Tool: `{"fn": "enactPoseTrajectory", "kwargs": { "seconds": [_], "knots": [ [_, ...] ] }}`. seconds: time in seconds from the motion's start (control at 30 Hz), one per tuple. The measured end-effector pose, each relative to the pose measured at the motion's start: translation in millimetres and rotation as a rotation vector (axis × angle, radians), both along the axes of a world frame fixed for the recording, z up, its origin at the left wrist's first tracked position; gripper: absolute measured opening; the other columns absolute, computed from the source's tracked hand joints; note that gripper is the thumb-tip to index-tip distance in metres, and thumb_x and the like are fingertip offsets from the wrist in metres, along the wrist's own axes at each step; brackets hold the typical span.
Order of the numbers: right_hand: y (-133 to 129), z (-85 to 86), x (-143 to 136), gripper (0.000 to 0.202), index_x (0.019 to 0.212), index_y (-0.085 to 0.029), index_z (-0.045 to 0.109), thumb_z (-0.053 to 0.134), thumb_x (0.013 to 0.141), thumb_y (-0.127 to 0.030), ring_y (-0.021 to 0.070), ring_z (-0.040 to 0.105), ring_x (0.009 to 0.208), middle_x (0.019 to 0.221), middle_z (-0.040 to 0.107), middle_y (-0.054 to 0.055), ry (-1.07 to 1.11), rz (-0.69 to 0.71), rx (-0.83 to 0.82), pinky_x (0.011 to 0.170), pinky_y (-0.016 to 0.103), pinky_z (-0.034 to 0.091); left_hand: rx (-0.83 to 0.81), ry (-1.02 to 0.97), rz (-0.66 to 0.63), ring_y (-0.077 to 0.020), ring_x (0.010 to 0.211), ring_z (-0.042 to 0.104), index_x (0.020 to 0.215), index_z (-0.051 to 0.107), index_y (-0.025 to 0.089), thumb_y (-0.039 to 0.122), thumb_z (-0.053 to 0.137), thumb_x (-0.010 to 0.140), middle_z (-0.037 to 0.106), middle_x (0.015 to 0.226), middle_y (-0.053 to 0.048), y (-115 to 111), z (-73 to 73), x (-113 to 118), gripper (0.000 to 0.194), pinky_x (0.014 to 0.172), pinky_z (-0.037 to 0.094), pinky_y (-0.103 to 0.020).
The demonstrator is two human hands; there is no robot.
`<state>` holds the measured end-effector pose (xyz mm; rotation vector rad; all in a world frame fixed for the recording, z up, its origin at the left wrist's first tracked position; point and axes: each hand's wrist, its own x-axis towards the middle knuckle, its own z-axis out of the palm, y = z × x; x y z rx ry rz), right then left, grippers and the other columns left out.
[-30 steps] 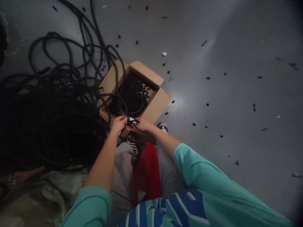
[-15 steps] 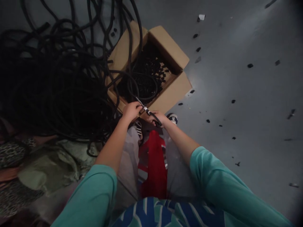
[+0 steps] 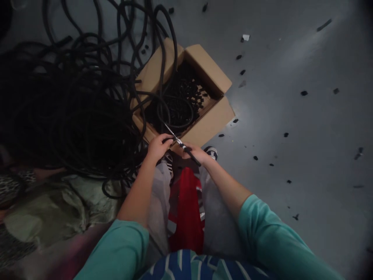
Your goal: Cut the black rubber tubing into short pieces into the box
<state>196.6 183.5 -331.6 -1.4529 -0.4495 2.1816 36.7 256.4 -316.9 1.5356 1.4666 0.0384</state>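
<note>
My right hand (image 3: 196,154) grips scissors (image 3: 183,145) with black handles, their blades pointing up and left over the near edge of an open cardboard box (image 3: 210,121). My left hand (image 3: 159,147) is just left of the blades, its fingers closed on a black hose (image 3: 166,140), whose end lies by the blades. Inside the box are many short black pieces (image 3: 186,89). A loop of black hose (image 3: 190,112) hangs over them.
A large tangle of black hose (image 3: 72,97) lies left of the box. Cut black bits (image 3: 304,93) are scattered on the grey floor (image 3: 320,147) at the right. A red thing (image 3: 188,210) is between my legs; crumpled cloth (image 3: 49,214) lies lower left.
The view has shifted, so the box sits slightly lower. The scissors look more closed and in line, and my left hand is slightly farther from my right hand.
</note>
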Motion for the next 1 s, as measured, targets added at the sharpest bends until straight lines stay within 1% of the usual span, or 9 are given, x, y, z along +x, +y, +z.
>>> {"fn": "enactPoseTrajectory", "kwargs": {
  "seconds": [0.1, 0.23, 0.37, 0.43, 0.57, 0.67, 0.77, 0.87, 1.0],
  "knots": [
    [1, -0.4, 1, 0.048, 0.098, -0.017, 0.06, 0.056, 0.05, -0.011, 0.0065, 0.045, 0.05, 0.056, 0.051, -0.008, -0.118, -0.004, 0.064, 0.05, 0.018, 0.034, 0.093, 0.083, -0.041, -0.02, 0.093, 0.059, 0.094, 0.065, 0.017, 0.027, 0.055, 0.072, 0.067, 0.097, -0.005, 0, 5.0, 4, 0.026, 0.085, 0.042, -0.032],
    [1, 8.9, 2, 0.044, 0.097, -0.015, 0.059, 0.055, 0.053, -0.015, 0.0056, 0.036, 0.036, 0.042, 0.043, -0.01, -0.043, -0.051, -0.005, 0.039, 0.018, 0.027, 0.209, 0.072, -0.032, -0.0191, 0.092, 0.058, 0.091, 0.065, 0.017, 0.025, 0.055, 0.071, 0.066, 0.095, -0.004, 4, 12.0, 13, 0.024, 0.086, 0.042, -0.031],
    [-2, 19.5, 2, 0.043, 0.097, -0.013, 0.057, 0.057, 0.054, -0.02, 0.006, 0.035, 0.033, 0.041, 0.043, -0.009, 0.133, -0.133, -0.006, 0.035, 0.018, 0.027, 0.134, -0.09, -0.01, -0.0177, 0.088, 0.059, 0.088, 0.064, 0.016, 0.024, 0.057, 0.068, 0.067, 0.092, -0.004, 10, 19.0, 12, 0.022, 0.084, 0.043, -0.031],
    [-3, 21.7, 0, 0.042, 0.098, -0.014, 0.057, 0.057, 0.056, -0.021, 0.0054, 0.035, 0.034, 0.043, 0.043, -0.009, 0.14, -0.104, 0.013, 0.036, 0.018, 0.029, 0.068, -0.165, -0.016, -0.0174, 0.085, 0.06, 0.087, 0.064, 0.015, 0.024, 0.057, 0.067, 0.067, 0.089, -0.004, 13, 21.9, 7, 0.023, 0.082, 0.044, -0.031],
    [1, 22.4, -9, 0.035, 0.093, -0.017, 0.062, 0.056, 0.059, -0.018, 0.0063, 0.04, 0.039, 0.048, 0.046, -0.007, -0.129, 0.054, 0.051, 0.042, 0.019, 0.034, 0.033, -0.046, -0.1, -0.0179, 0.083, 0.059, 0.083, 0.065, 0.015, 0.024, 0.057, 0.065, 0.068, 0.086, -0.003, 17, 26.9, -2, 0.021, 0.08, 0.043, -0.029],
    [7, 23.0, -20, 0.031, 0.092, -0.022, 0.065, 0.059, 0.061, -0.022, 0.013, 0.055, 0.062, 0.067, 0.06, -0.002, -0.491, 0.214, 0.173, 0.055, 0.021, 0.039, 0.091, 0.174, -0.123, -0.0196, 0.083, 0.059, 0.08, 0.066, 0.017, 0.025, 0.056, 0.064, 0.068, 0.085, -0.004, 19, 30.9, 0, 0.02, 0.077, 0.043, -0.029],
    [13, 22.1, -27, 0.031, 0.099, -0.029, 0.064, 0.053, 0.071, -0.035, 0.0213, 0.059, 0.084, 0.089, 0.065, 0.002, -0.793, 0.374, 0.269, 0.065, 0.027, 0.041, 0.149, 0.305, -0.055, -0.0212, 0.082, 0.059, 0.077, 0.067, 0.018, 0.026, 0.056, 0.063, 0.067, 0.084, -0.005, 16, 36.6, 9, 0.02, 0.072, 0.043, -0.03],
    [17, 17.1, -20, 0.033, 0.103, -0.029, 0.062, 0.047, 0.076, -0.038, 0.0245, 0.059, 0.09, 0.098, 0.065, 0.007, -0.896, 0.422, 0.22, 0.068, 0.03, 0.042, 0.058, 0.192, 0.042, -0.0195, 0.07, 0.058, 0.072, 0.067, 0.016, 0.026, 0.055, 0.06, 0.065, 0.068, -0.004, 10, 43.1, 22, 0.019, 0.063, 0.042, -0.028],
    [21, 6.7, 0, 0.035, 0.108, -0.025, 0.058, 0.042, 0.079, -0.034, 0.0238, 0.058, 0.092, 0.104, 0.063, 0.008, -0.921, 0.361, 0.15, 0.07, 0.03, 0.043, -0.031, -0.054, 0.186, -0.0157, 0.061, 0.055, 0.075, 0.067, 0.012, 0.03, 0.05, 0.065, 0.062, 0.059, -0.003, 5, 44.3, 32, 0.027, 0.057, 0.041, -0.025]
  ]
}}
